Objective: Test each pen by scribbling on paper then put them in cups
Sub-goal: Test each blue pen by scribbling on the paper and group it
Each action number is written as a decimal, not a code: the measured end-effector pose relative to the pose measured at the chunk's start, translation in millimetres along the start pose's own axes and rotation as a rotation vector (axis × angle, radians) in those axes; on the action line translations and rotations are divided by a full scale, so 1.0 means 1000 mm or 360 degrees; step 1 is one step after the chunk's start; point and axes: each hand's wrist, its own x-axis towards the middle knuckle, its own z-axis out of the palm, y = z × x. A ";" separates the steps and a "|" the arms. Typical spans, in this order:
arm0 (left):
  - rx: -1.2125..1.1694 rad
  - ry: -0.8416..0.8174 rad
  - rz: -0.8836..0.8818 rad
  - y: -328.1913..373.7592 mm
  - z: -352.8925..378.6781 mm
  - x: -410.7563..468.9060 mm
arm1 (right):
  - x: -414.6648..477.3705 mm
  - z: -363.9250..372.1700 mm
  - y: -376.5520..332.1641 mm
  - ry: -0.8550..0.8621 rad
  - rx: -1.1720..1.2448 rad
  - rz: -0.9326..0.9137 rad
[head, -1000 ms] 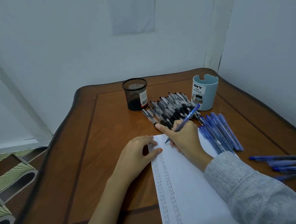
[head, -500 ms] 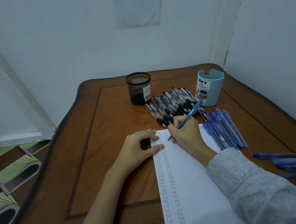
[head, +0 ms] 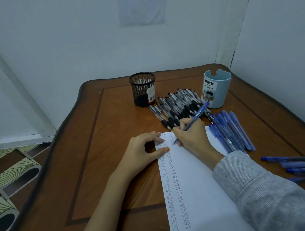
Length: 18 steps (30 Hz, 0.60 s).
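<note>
Table (head: 113, 137) holds 1 mesh cup (head: 142, 90), 1 blue cup (head: 218, 90).

The left hand (head: 142, 150) is laid palm down, thumb and arched fingertips pressed on the edge of the paper (head: 195, 185), forearm bare. The right hand (head: 192, 135) is curled round a blue pen (head: 195, 119) in a writing grip, its forearm covered by a grey sleeve (head: 257, 189).

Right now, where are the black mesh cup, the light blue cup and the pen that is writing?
black mesh cup (head: 139, 94): head view, mesh wall.
light blue cup (head: 224, 91): head view, plain part of wall.
writing pen (head: 198, 114): head view, middle of barrel.
</note>
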 end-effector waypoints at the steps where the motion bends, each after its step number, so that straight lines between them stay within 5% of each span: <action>1: -0.0002 -0.0001 0.0004 0.000 0.000 0.000 | 0.000 0.000 0.000 0.0007 -0.0004 -0.0014; 18: 0.0017 -0.0025 0.0004 0.001 -0.001 0.000 | 0.002 0.000 0.004 0.0036 0.0004 -0.0050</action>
